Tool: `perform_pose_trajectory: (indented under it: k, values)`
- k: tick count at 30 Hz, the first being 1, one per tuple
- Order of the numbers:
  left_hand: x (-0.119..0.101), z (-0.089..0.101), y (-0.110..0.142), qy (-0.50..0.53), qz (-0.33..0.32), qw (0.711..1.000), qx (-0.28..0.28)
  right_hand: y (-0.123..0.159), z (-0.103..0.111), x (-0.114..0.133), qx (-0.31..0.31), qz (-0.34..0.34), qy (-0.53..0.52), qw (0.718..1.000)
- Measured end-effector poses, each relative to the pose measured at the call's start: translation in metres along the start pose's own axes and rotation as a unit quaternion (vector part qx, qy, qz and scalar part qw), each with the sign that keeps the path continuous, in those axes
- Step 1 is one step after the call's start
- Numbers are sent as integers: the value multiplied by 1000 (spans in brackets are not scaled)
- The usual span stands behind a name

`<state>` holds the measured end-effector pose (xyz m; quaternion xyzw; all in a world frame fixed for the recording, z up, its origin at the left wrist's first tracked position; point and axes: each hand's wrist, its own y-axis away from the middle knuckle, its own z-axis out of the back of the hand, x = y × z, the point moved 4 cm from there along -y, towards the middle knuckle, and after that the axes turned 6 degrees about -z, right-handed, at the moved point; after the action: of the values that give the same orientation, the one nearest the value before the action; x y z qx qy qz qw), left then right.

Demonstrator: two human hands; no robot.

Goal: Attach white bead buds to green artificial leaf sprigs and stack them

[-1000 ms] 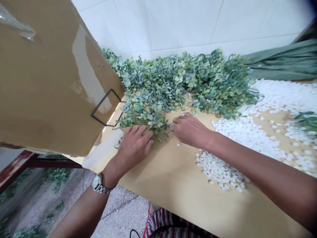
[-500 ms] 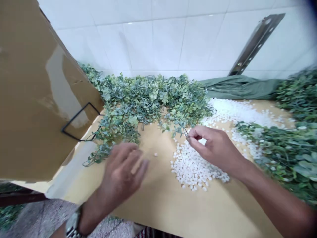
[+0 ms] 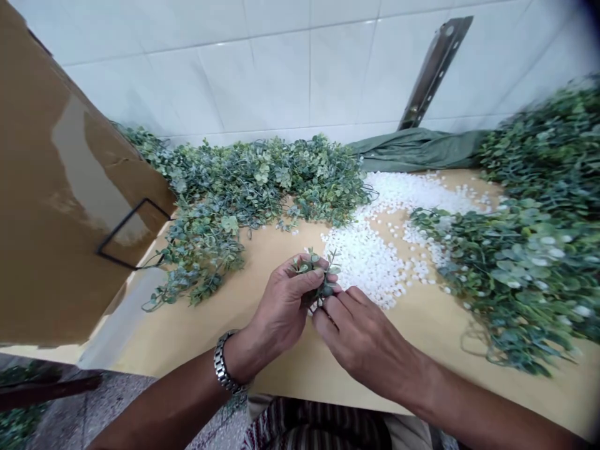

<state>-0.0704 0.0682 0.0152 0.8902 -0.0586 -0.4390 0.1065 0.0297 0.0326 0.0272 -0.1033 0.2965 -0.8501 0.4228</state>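
Observation:
Close to the table's front edge, my two hands meet at a small artificial leaf sprig (image 3: 323, 282). My left hand (image 3: 287, 300), with a metal watch at the wrist, is closed round it, thumb pressed on the leaves. From the right, my right hand (image 3: 359, 328) pinches the lower end of the sprig; its fingertips are partly hidden, and any small part between them cannot be made out. Just beyond the hands spreads a pile of small white plastic pieces (image 3: 368, 259). Behind and to the left lies a heap of green leaf sprigs (image 3: 262, 175).
A cardboard sheet (image 3: 70, 206) stands at the left, with a black wire frame (image 3: 134, 234) beside it. More greenery (image 3: 520, 269) with scattered white pieces covers the right side. A green cloth (image 3: 417, 150) and metal bracket (image 3: 435, 72) are by the tiled wall.
My right hand has drawn a sprig from the heap toward me. My left hand has come in from the left and closed round it. The view has shifted a little to the right.

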Motion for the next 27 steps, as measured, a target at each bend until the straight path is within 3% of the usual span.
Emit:
perform_pose_trajectory:
  k: [3, 6, 11, 14, 20, 27]
  values:
    - [5, -3, 0, -32, -5, 999, 6, 12, 2, -2, 22, -2, -40, 999]
    - [5, -1, -2, -62, -24, 998, 11, 33, 11, -23, 44, -36, -102, 993]
    - [3, 4, -8, -137, -15, 990, 11, 76, 30, -87, 64, -243, -125, 960]
    - [4, 3, -11, -158, -4, 987, 19, 90, 33, -107, 88, -297, -107, 945]
    - [12, -3, -13, -196, 20, 980, 25, 91, 17, -107, 127, -232, -109, 958]
    - [23, -12, -20, -211, 61, 975, 30, 86, 1, -103, 157, -119, 2, 980]
